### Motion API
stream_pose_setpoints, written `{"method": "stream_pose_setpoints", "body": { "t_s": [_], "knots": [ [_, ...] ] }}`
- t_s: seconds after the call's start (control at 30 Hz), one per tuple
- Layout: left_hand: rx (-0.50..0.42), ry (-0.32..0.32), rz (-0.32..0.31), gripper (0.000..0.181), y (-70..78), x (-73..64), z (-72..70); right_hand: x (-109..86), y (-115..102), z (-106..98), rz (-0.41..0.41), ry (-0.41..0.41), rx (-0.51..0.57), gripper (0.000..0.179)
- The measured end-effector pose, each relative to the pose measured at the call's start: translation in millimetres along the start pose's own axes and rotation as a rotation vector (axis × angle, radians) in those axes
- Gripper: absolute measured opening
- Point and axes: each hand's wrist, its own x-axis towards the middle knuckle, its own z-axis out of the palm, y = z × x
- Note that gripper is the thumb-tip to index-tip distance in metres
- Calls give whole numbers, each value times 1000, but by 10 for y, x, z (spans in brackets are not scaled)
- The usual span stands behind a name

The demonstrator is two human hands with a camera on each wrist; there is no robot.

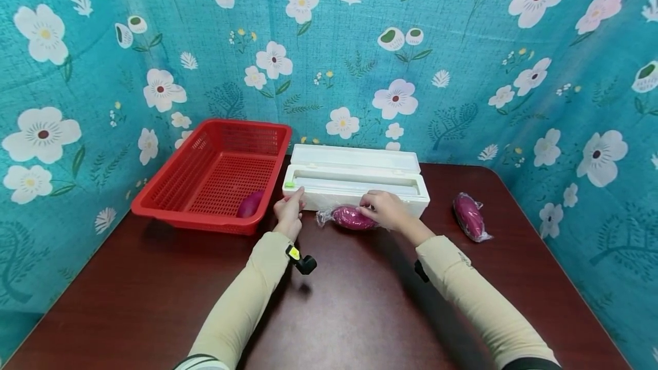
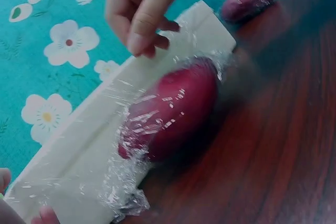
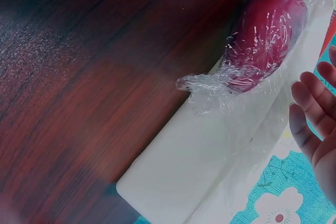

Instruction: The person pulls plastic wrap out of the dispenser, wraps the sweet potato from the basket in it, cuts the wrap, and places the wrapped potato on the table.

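A purple sweet potato (image 1: pixel 353 218) in crinkled cling film lies against the front of a white cling film dispenser (image 1: pixel 354 184), whose lid stands raised. My right hand (image 1: pixel 385 210) is over the wrapped sweet potato in the head view. The right wrist view shows its fingers (image 3: pixel 310 100) loosely bent, apart from the sweet potato (image 3: pixel 268 35), holding nothing. My left hand (image 1: pixel 290 214) is at the dispenser's left front corner, close to the green slider (image 1: pixel 289 185). Only bits of that hand (image 2: pixel 47 216) show in the left wrist view; whether it pinches film or the slider is hidden.
A red plastic basket (image 1: pixel 211 219) stands at the left with one bare purple sweet potato (image 1: pixel 250 204) inside. Another wrapped sweet potato (image 1: pixel 469 217) lies on the dark wooden table (image 1: pixel 329 307) at the right. A blue flowered curtain (image 1: pixel 329 44) hangs behind.
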Motion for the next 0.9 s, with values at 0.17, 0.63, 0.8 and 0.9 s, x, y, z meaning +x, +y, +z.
{"method": "stream_pose_setpoints", "body": {
  "t_s": [0.17, 0.63, 0.8, 0.9],
  "knots": [
    [57, 22, 74, 37, -75, 111, 1, 13, -14, 10, -4, 7, 11, 9],
    [147, 39, 150, 28, 117, -106, -15, 80, -35, 31, -35, -7, 11, 10],
    [139, 32, 153, 28, 119, -83, -29, 139, -62, 29, -43, 2, 34, 11],
    [148, 31, 175, 25, 93, -60, -47, 177, -85, 38, -42, -8, 42, 11]
  ]
}}
